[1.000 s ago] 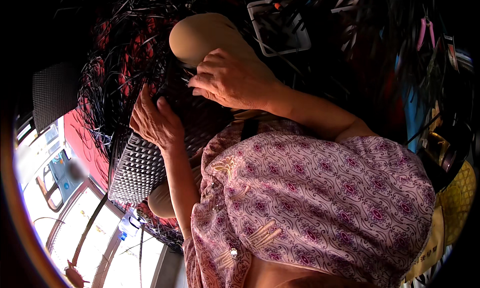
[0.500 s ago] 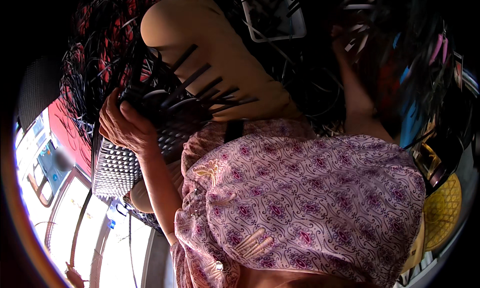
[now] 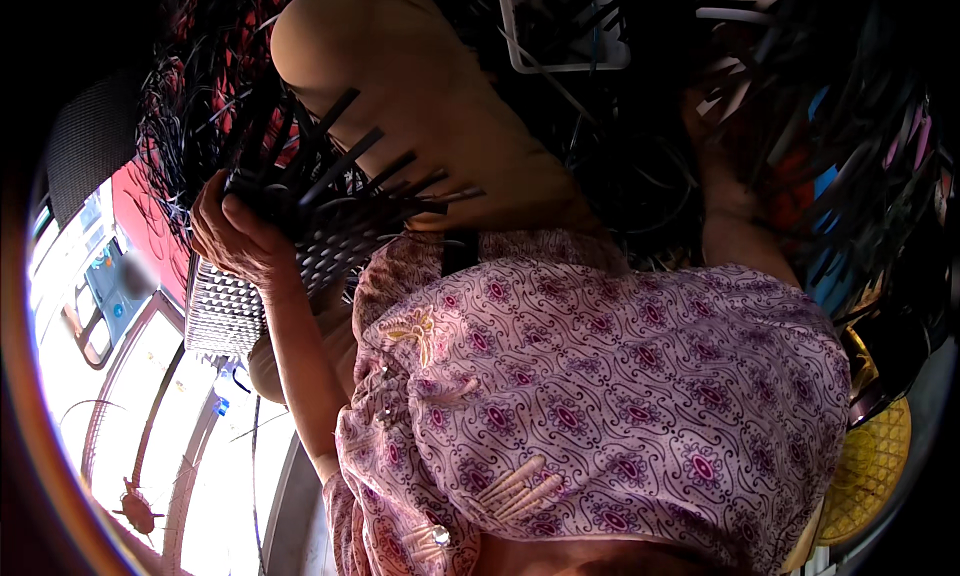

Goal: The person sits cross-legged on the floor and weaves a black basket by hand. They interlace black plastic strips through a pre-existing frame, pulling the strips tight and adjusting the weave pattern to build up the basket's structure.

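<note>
My left hand (image 3: 243,234) is closed over the edge of a woven basket (image 3: 225,311) of dark plastic strips, which leans at my left leg. Its fingers go over the far side, and the thumb lies on top. Loose strip ends (image 3: 370,156) stick out from the weave towards my tan-trousered knee (image 3: 350,46). My right forearm (image 3: 740,231) reaches forward on the right, into shadow beside a mass of black strips (image 3: 850,166). Darkness and blur hide the fingers of my right hand (image 3: 708,141), and whatever they touch.
A tangle of black strips (image 3: 185,126) hangs over something red at the far left. A white-rimmed tray (image 3: 575,69) lies ahead. On the right are a blue object (image 3: 825,191), a pink object (image 3: 920,141) and a yellow round latticed piece (image 3: 872,476). Bright windows (image 3: 215,456) stand left.
The whole view has shifted slightly. My right hand appears a little nearer to me and further right, and the black strips beside it have moved. My left hand keeps its grip on the basket.
</note>
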`<state>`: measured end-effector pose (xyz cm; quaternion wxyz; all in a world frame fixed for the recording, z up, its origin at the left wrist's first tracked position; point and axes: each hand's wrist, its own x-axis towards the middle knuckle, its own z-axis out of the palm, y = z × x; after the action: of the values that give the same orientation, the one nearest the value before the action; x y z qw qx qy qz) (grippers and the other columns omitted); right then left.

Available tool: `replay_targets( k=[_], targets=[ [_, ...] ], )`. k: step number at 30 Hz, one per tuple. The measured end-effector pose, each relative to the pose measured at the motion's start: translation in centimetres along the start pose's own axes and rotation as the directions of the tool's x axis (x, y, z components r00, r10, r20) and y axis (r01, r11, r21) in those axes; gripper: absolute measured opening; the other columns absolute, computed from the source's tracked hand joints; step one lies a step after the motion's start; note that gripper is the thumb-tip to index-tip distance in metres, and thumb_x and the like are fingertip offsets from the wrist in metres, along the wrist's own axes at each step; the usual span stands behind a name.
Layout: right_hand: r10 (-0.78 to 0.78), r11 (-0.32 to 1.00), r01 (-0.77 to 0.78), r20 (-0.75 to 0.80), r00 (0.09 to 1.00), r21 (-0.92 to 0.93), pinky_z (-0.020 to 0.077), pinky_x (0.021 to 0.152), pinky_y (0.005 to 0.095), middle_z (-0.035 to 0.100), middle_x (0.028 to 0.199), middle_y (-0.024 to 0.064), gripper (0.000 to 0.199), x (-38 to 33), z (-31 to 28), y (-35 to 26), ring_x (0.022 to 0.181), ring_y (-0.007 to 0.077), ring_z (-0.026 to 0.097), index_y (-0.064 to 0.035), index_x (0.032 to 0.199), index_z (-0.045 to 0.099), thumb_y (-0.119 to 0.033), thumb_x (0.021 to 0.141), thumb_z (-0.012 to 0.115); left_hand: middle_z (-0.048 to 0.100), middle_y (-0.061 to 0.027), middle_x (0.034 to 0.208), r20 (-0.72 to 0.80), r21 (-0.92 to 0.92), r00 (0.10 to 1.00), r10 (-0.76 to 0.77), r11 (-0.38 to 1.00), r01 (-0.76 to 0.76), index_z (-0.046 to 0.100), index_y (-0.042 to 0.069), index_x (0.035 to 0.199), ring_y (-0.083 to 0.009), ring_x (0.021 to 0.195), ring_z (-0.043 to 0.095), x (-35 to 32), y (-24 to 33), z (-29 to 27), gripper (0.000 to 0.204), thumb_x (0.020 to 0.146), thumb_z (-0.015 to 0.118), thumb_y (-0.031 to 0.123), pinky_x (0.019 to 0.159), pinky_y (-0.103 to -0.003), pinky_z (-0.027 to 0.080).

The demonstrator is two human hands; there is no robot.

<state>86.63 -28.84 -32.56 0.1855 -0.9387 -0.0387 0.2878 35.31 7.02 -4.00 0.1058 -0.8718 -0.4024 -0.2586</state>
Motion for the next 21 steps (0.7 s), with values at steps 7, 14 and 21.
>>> replay_targets(
  k=[7,14,21],
  targets=[
    [-0.085,0.995,0.089,0.072,0.994,-0.048,0.0432,0.067,0.0267,0.062,0.086,0.0010,0.025,-1.0,0.0,-0.9,0.075,0.0113,0.055,-0.0052,0.102,0.069,-0.028,0.095,0.061,0.068,-0.0125,0.096,-0.037,0.029,0.999,-0.002,1.000,0.004,0.067,0.005,0.103,-0.0341,0.088,0.063,-0.2,0.9,0.0,0.044,0.103,0.037,0.036,0.080,-0.047,0.046],
    [-0.099,0.991,0.112,0.164,0.982,-0.074,0.0416,0.063,0.0263,0.060,0.082,0.0007,0.025,-3.6,-0.3,-0.7,0.071,0.0110,0.054,-0.0056,0.101,0.070,-0.028,0.094,0.062,0.069,-0.0094,0.105,-0.022,0.031,0.998,-0.058,0.998,0.058,0.068,0.007,0.110,-0.0306,0.099,0.063,-0.4,1.5,0.5,0.045,0.103,0.037,0.039,0.089,-0.044,0.042],
    [-0.111,0.987,0.134,0.237,0.965,-0.083,0.0401,0.059,0.0258,0.059,0.079,0.0003,0.025,-5.4,0.2,-1.1,0.067,0.0107,0.052,-0.0060,0.100,0.070,-0.028,0.092,0.063,0.069,-0.0087,0.104,-0.037,0.037,0.998,-0.048,0.998,0.050,0.069,0.007,0.108,-0.0301,0.098,0.063,-0.5,1.4,0.8,0.045,0.103,0.037,0.039,0.087,-0.043,0.043]
  ],
)
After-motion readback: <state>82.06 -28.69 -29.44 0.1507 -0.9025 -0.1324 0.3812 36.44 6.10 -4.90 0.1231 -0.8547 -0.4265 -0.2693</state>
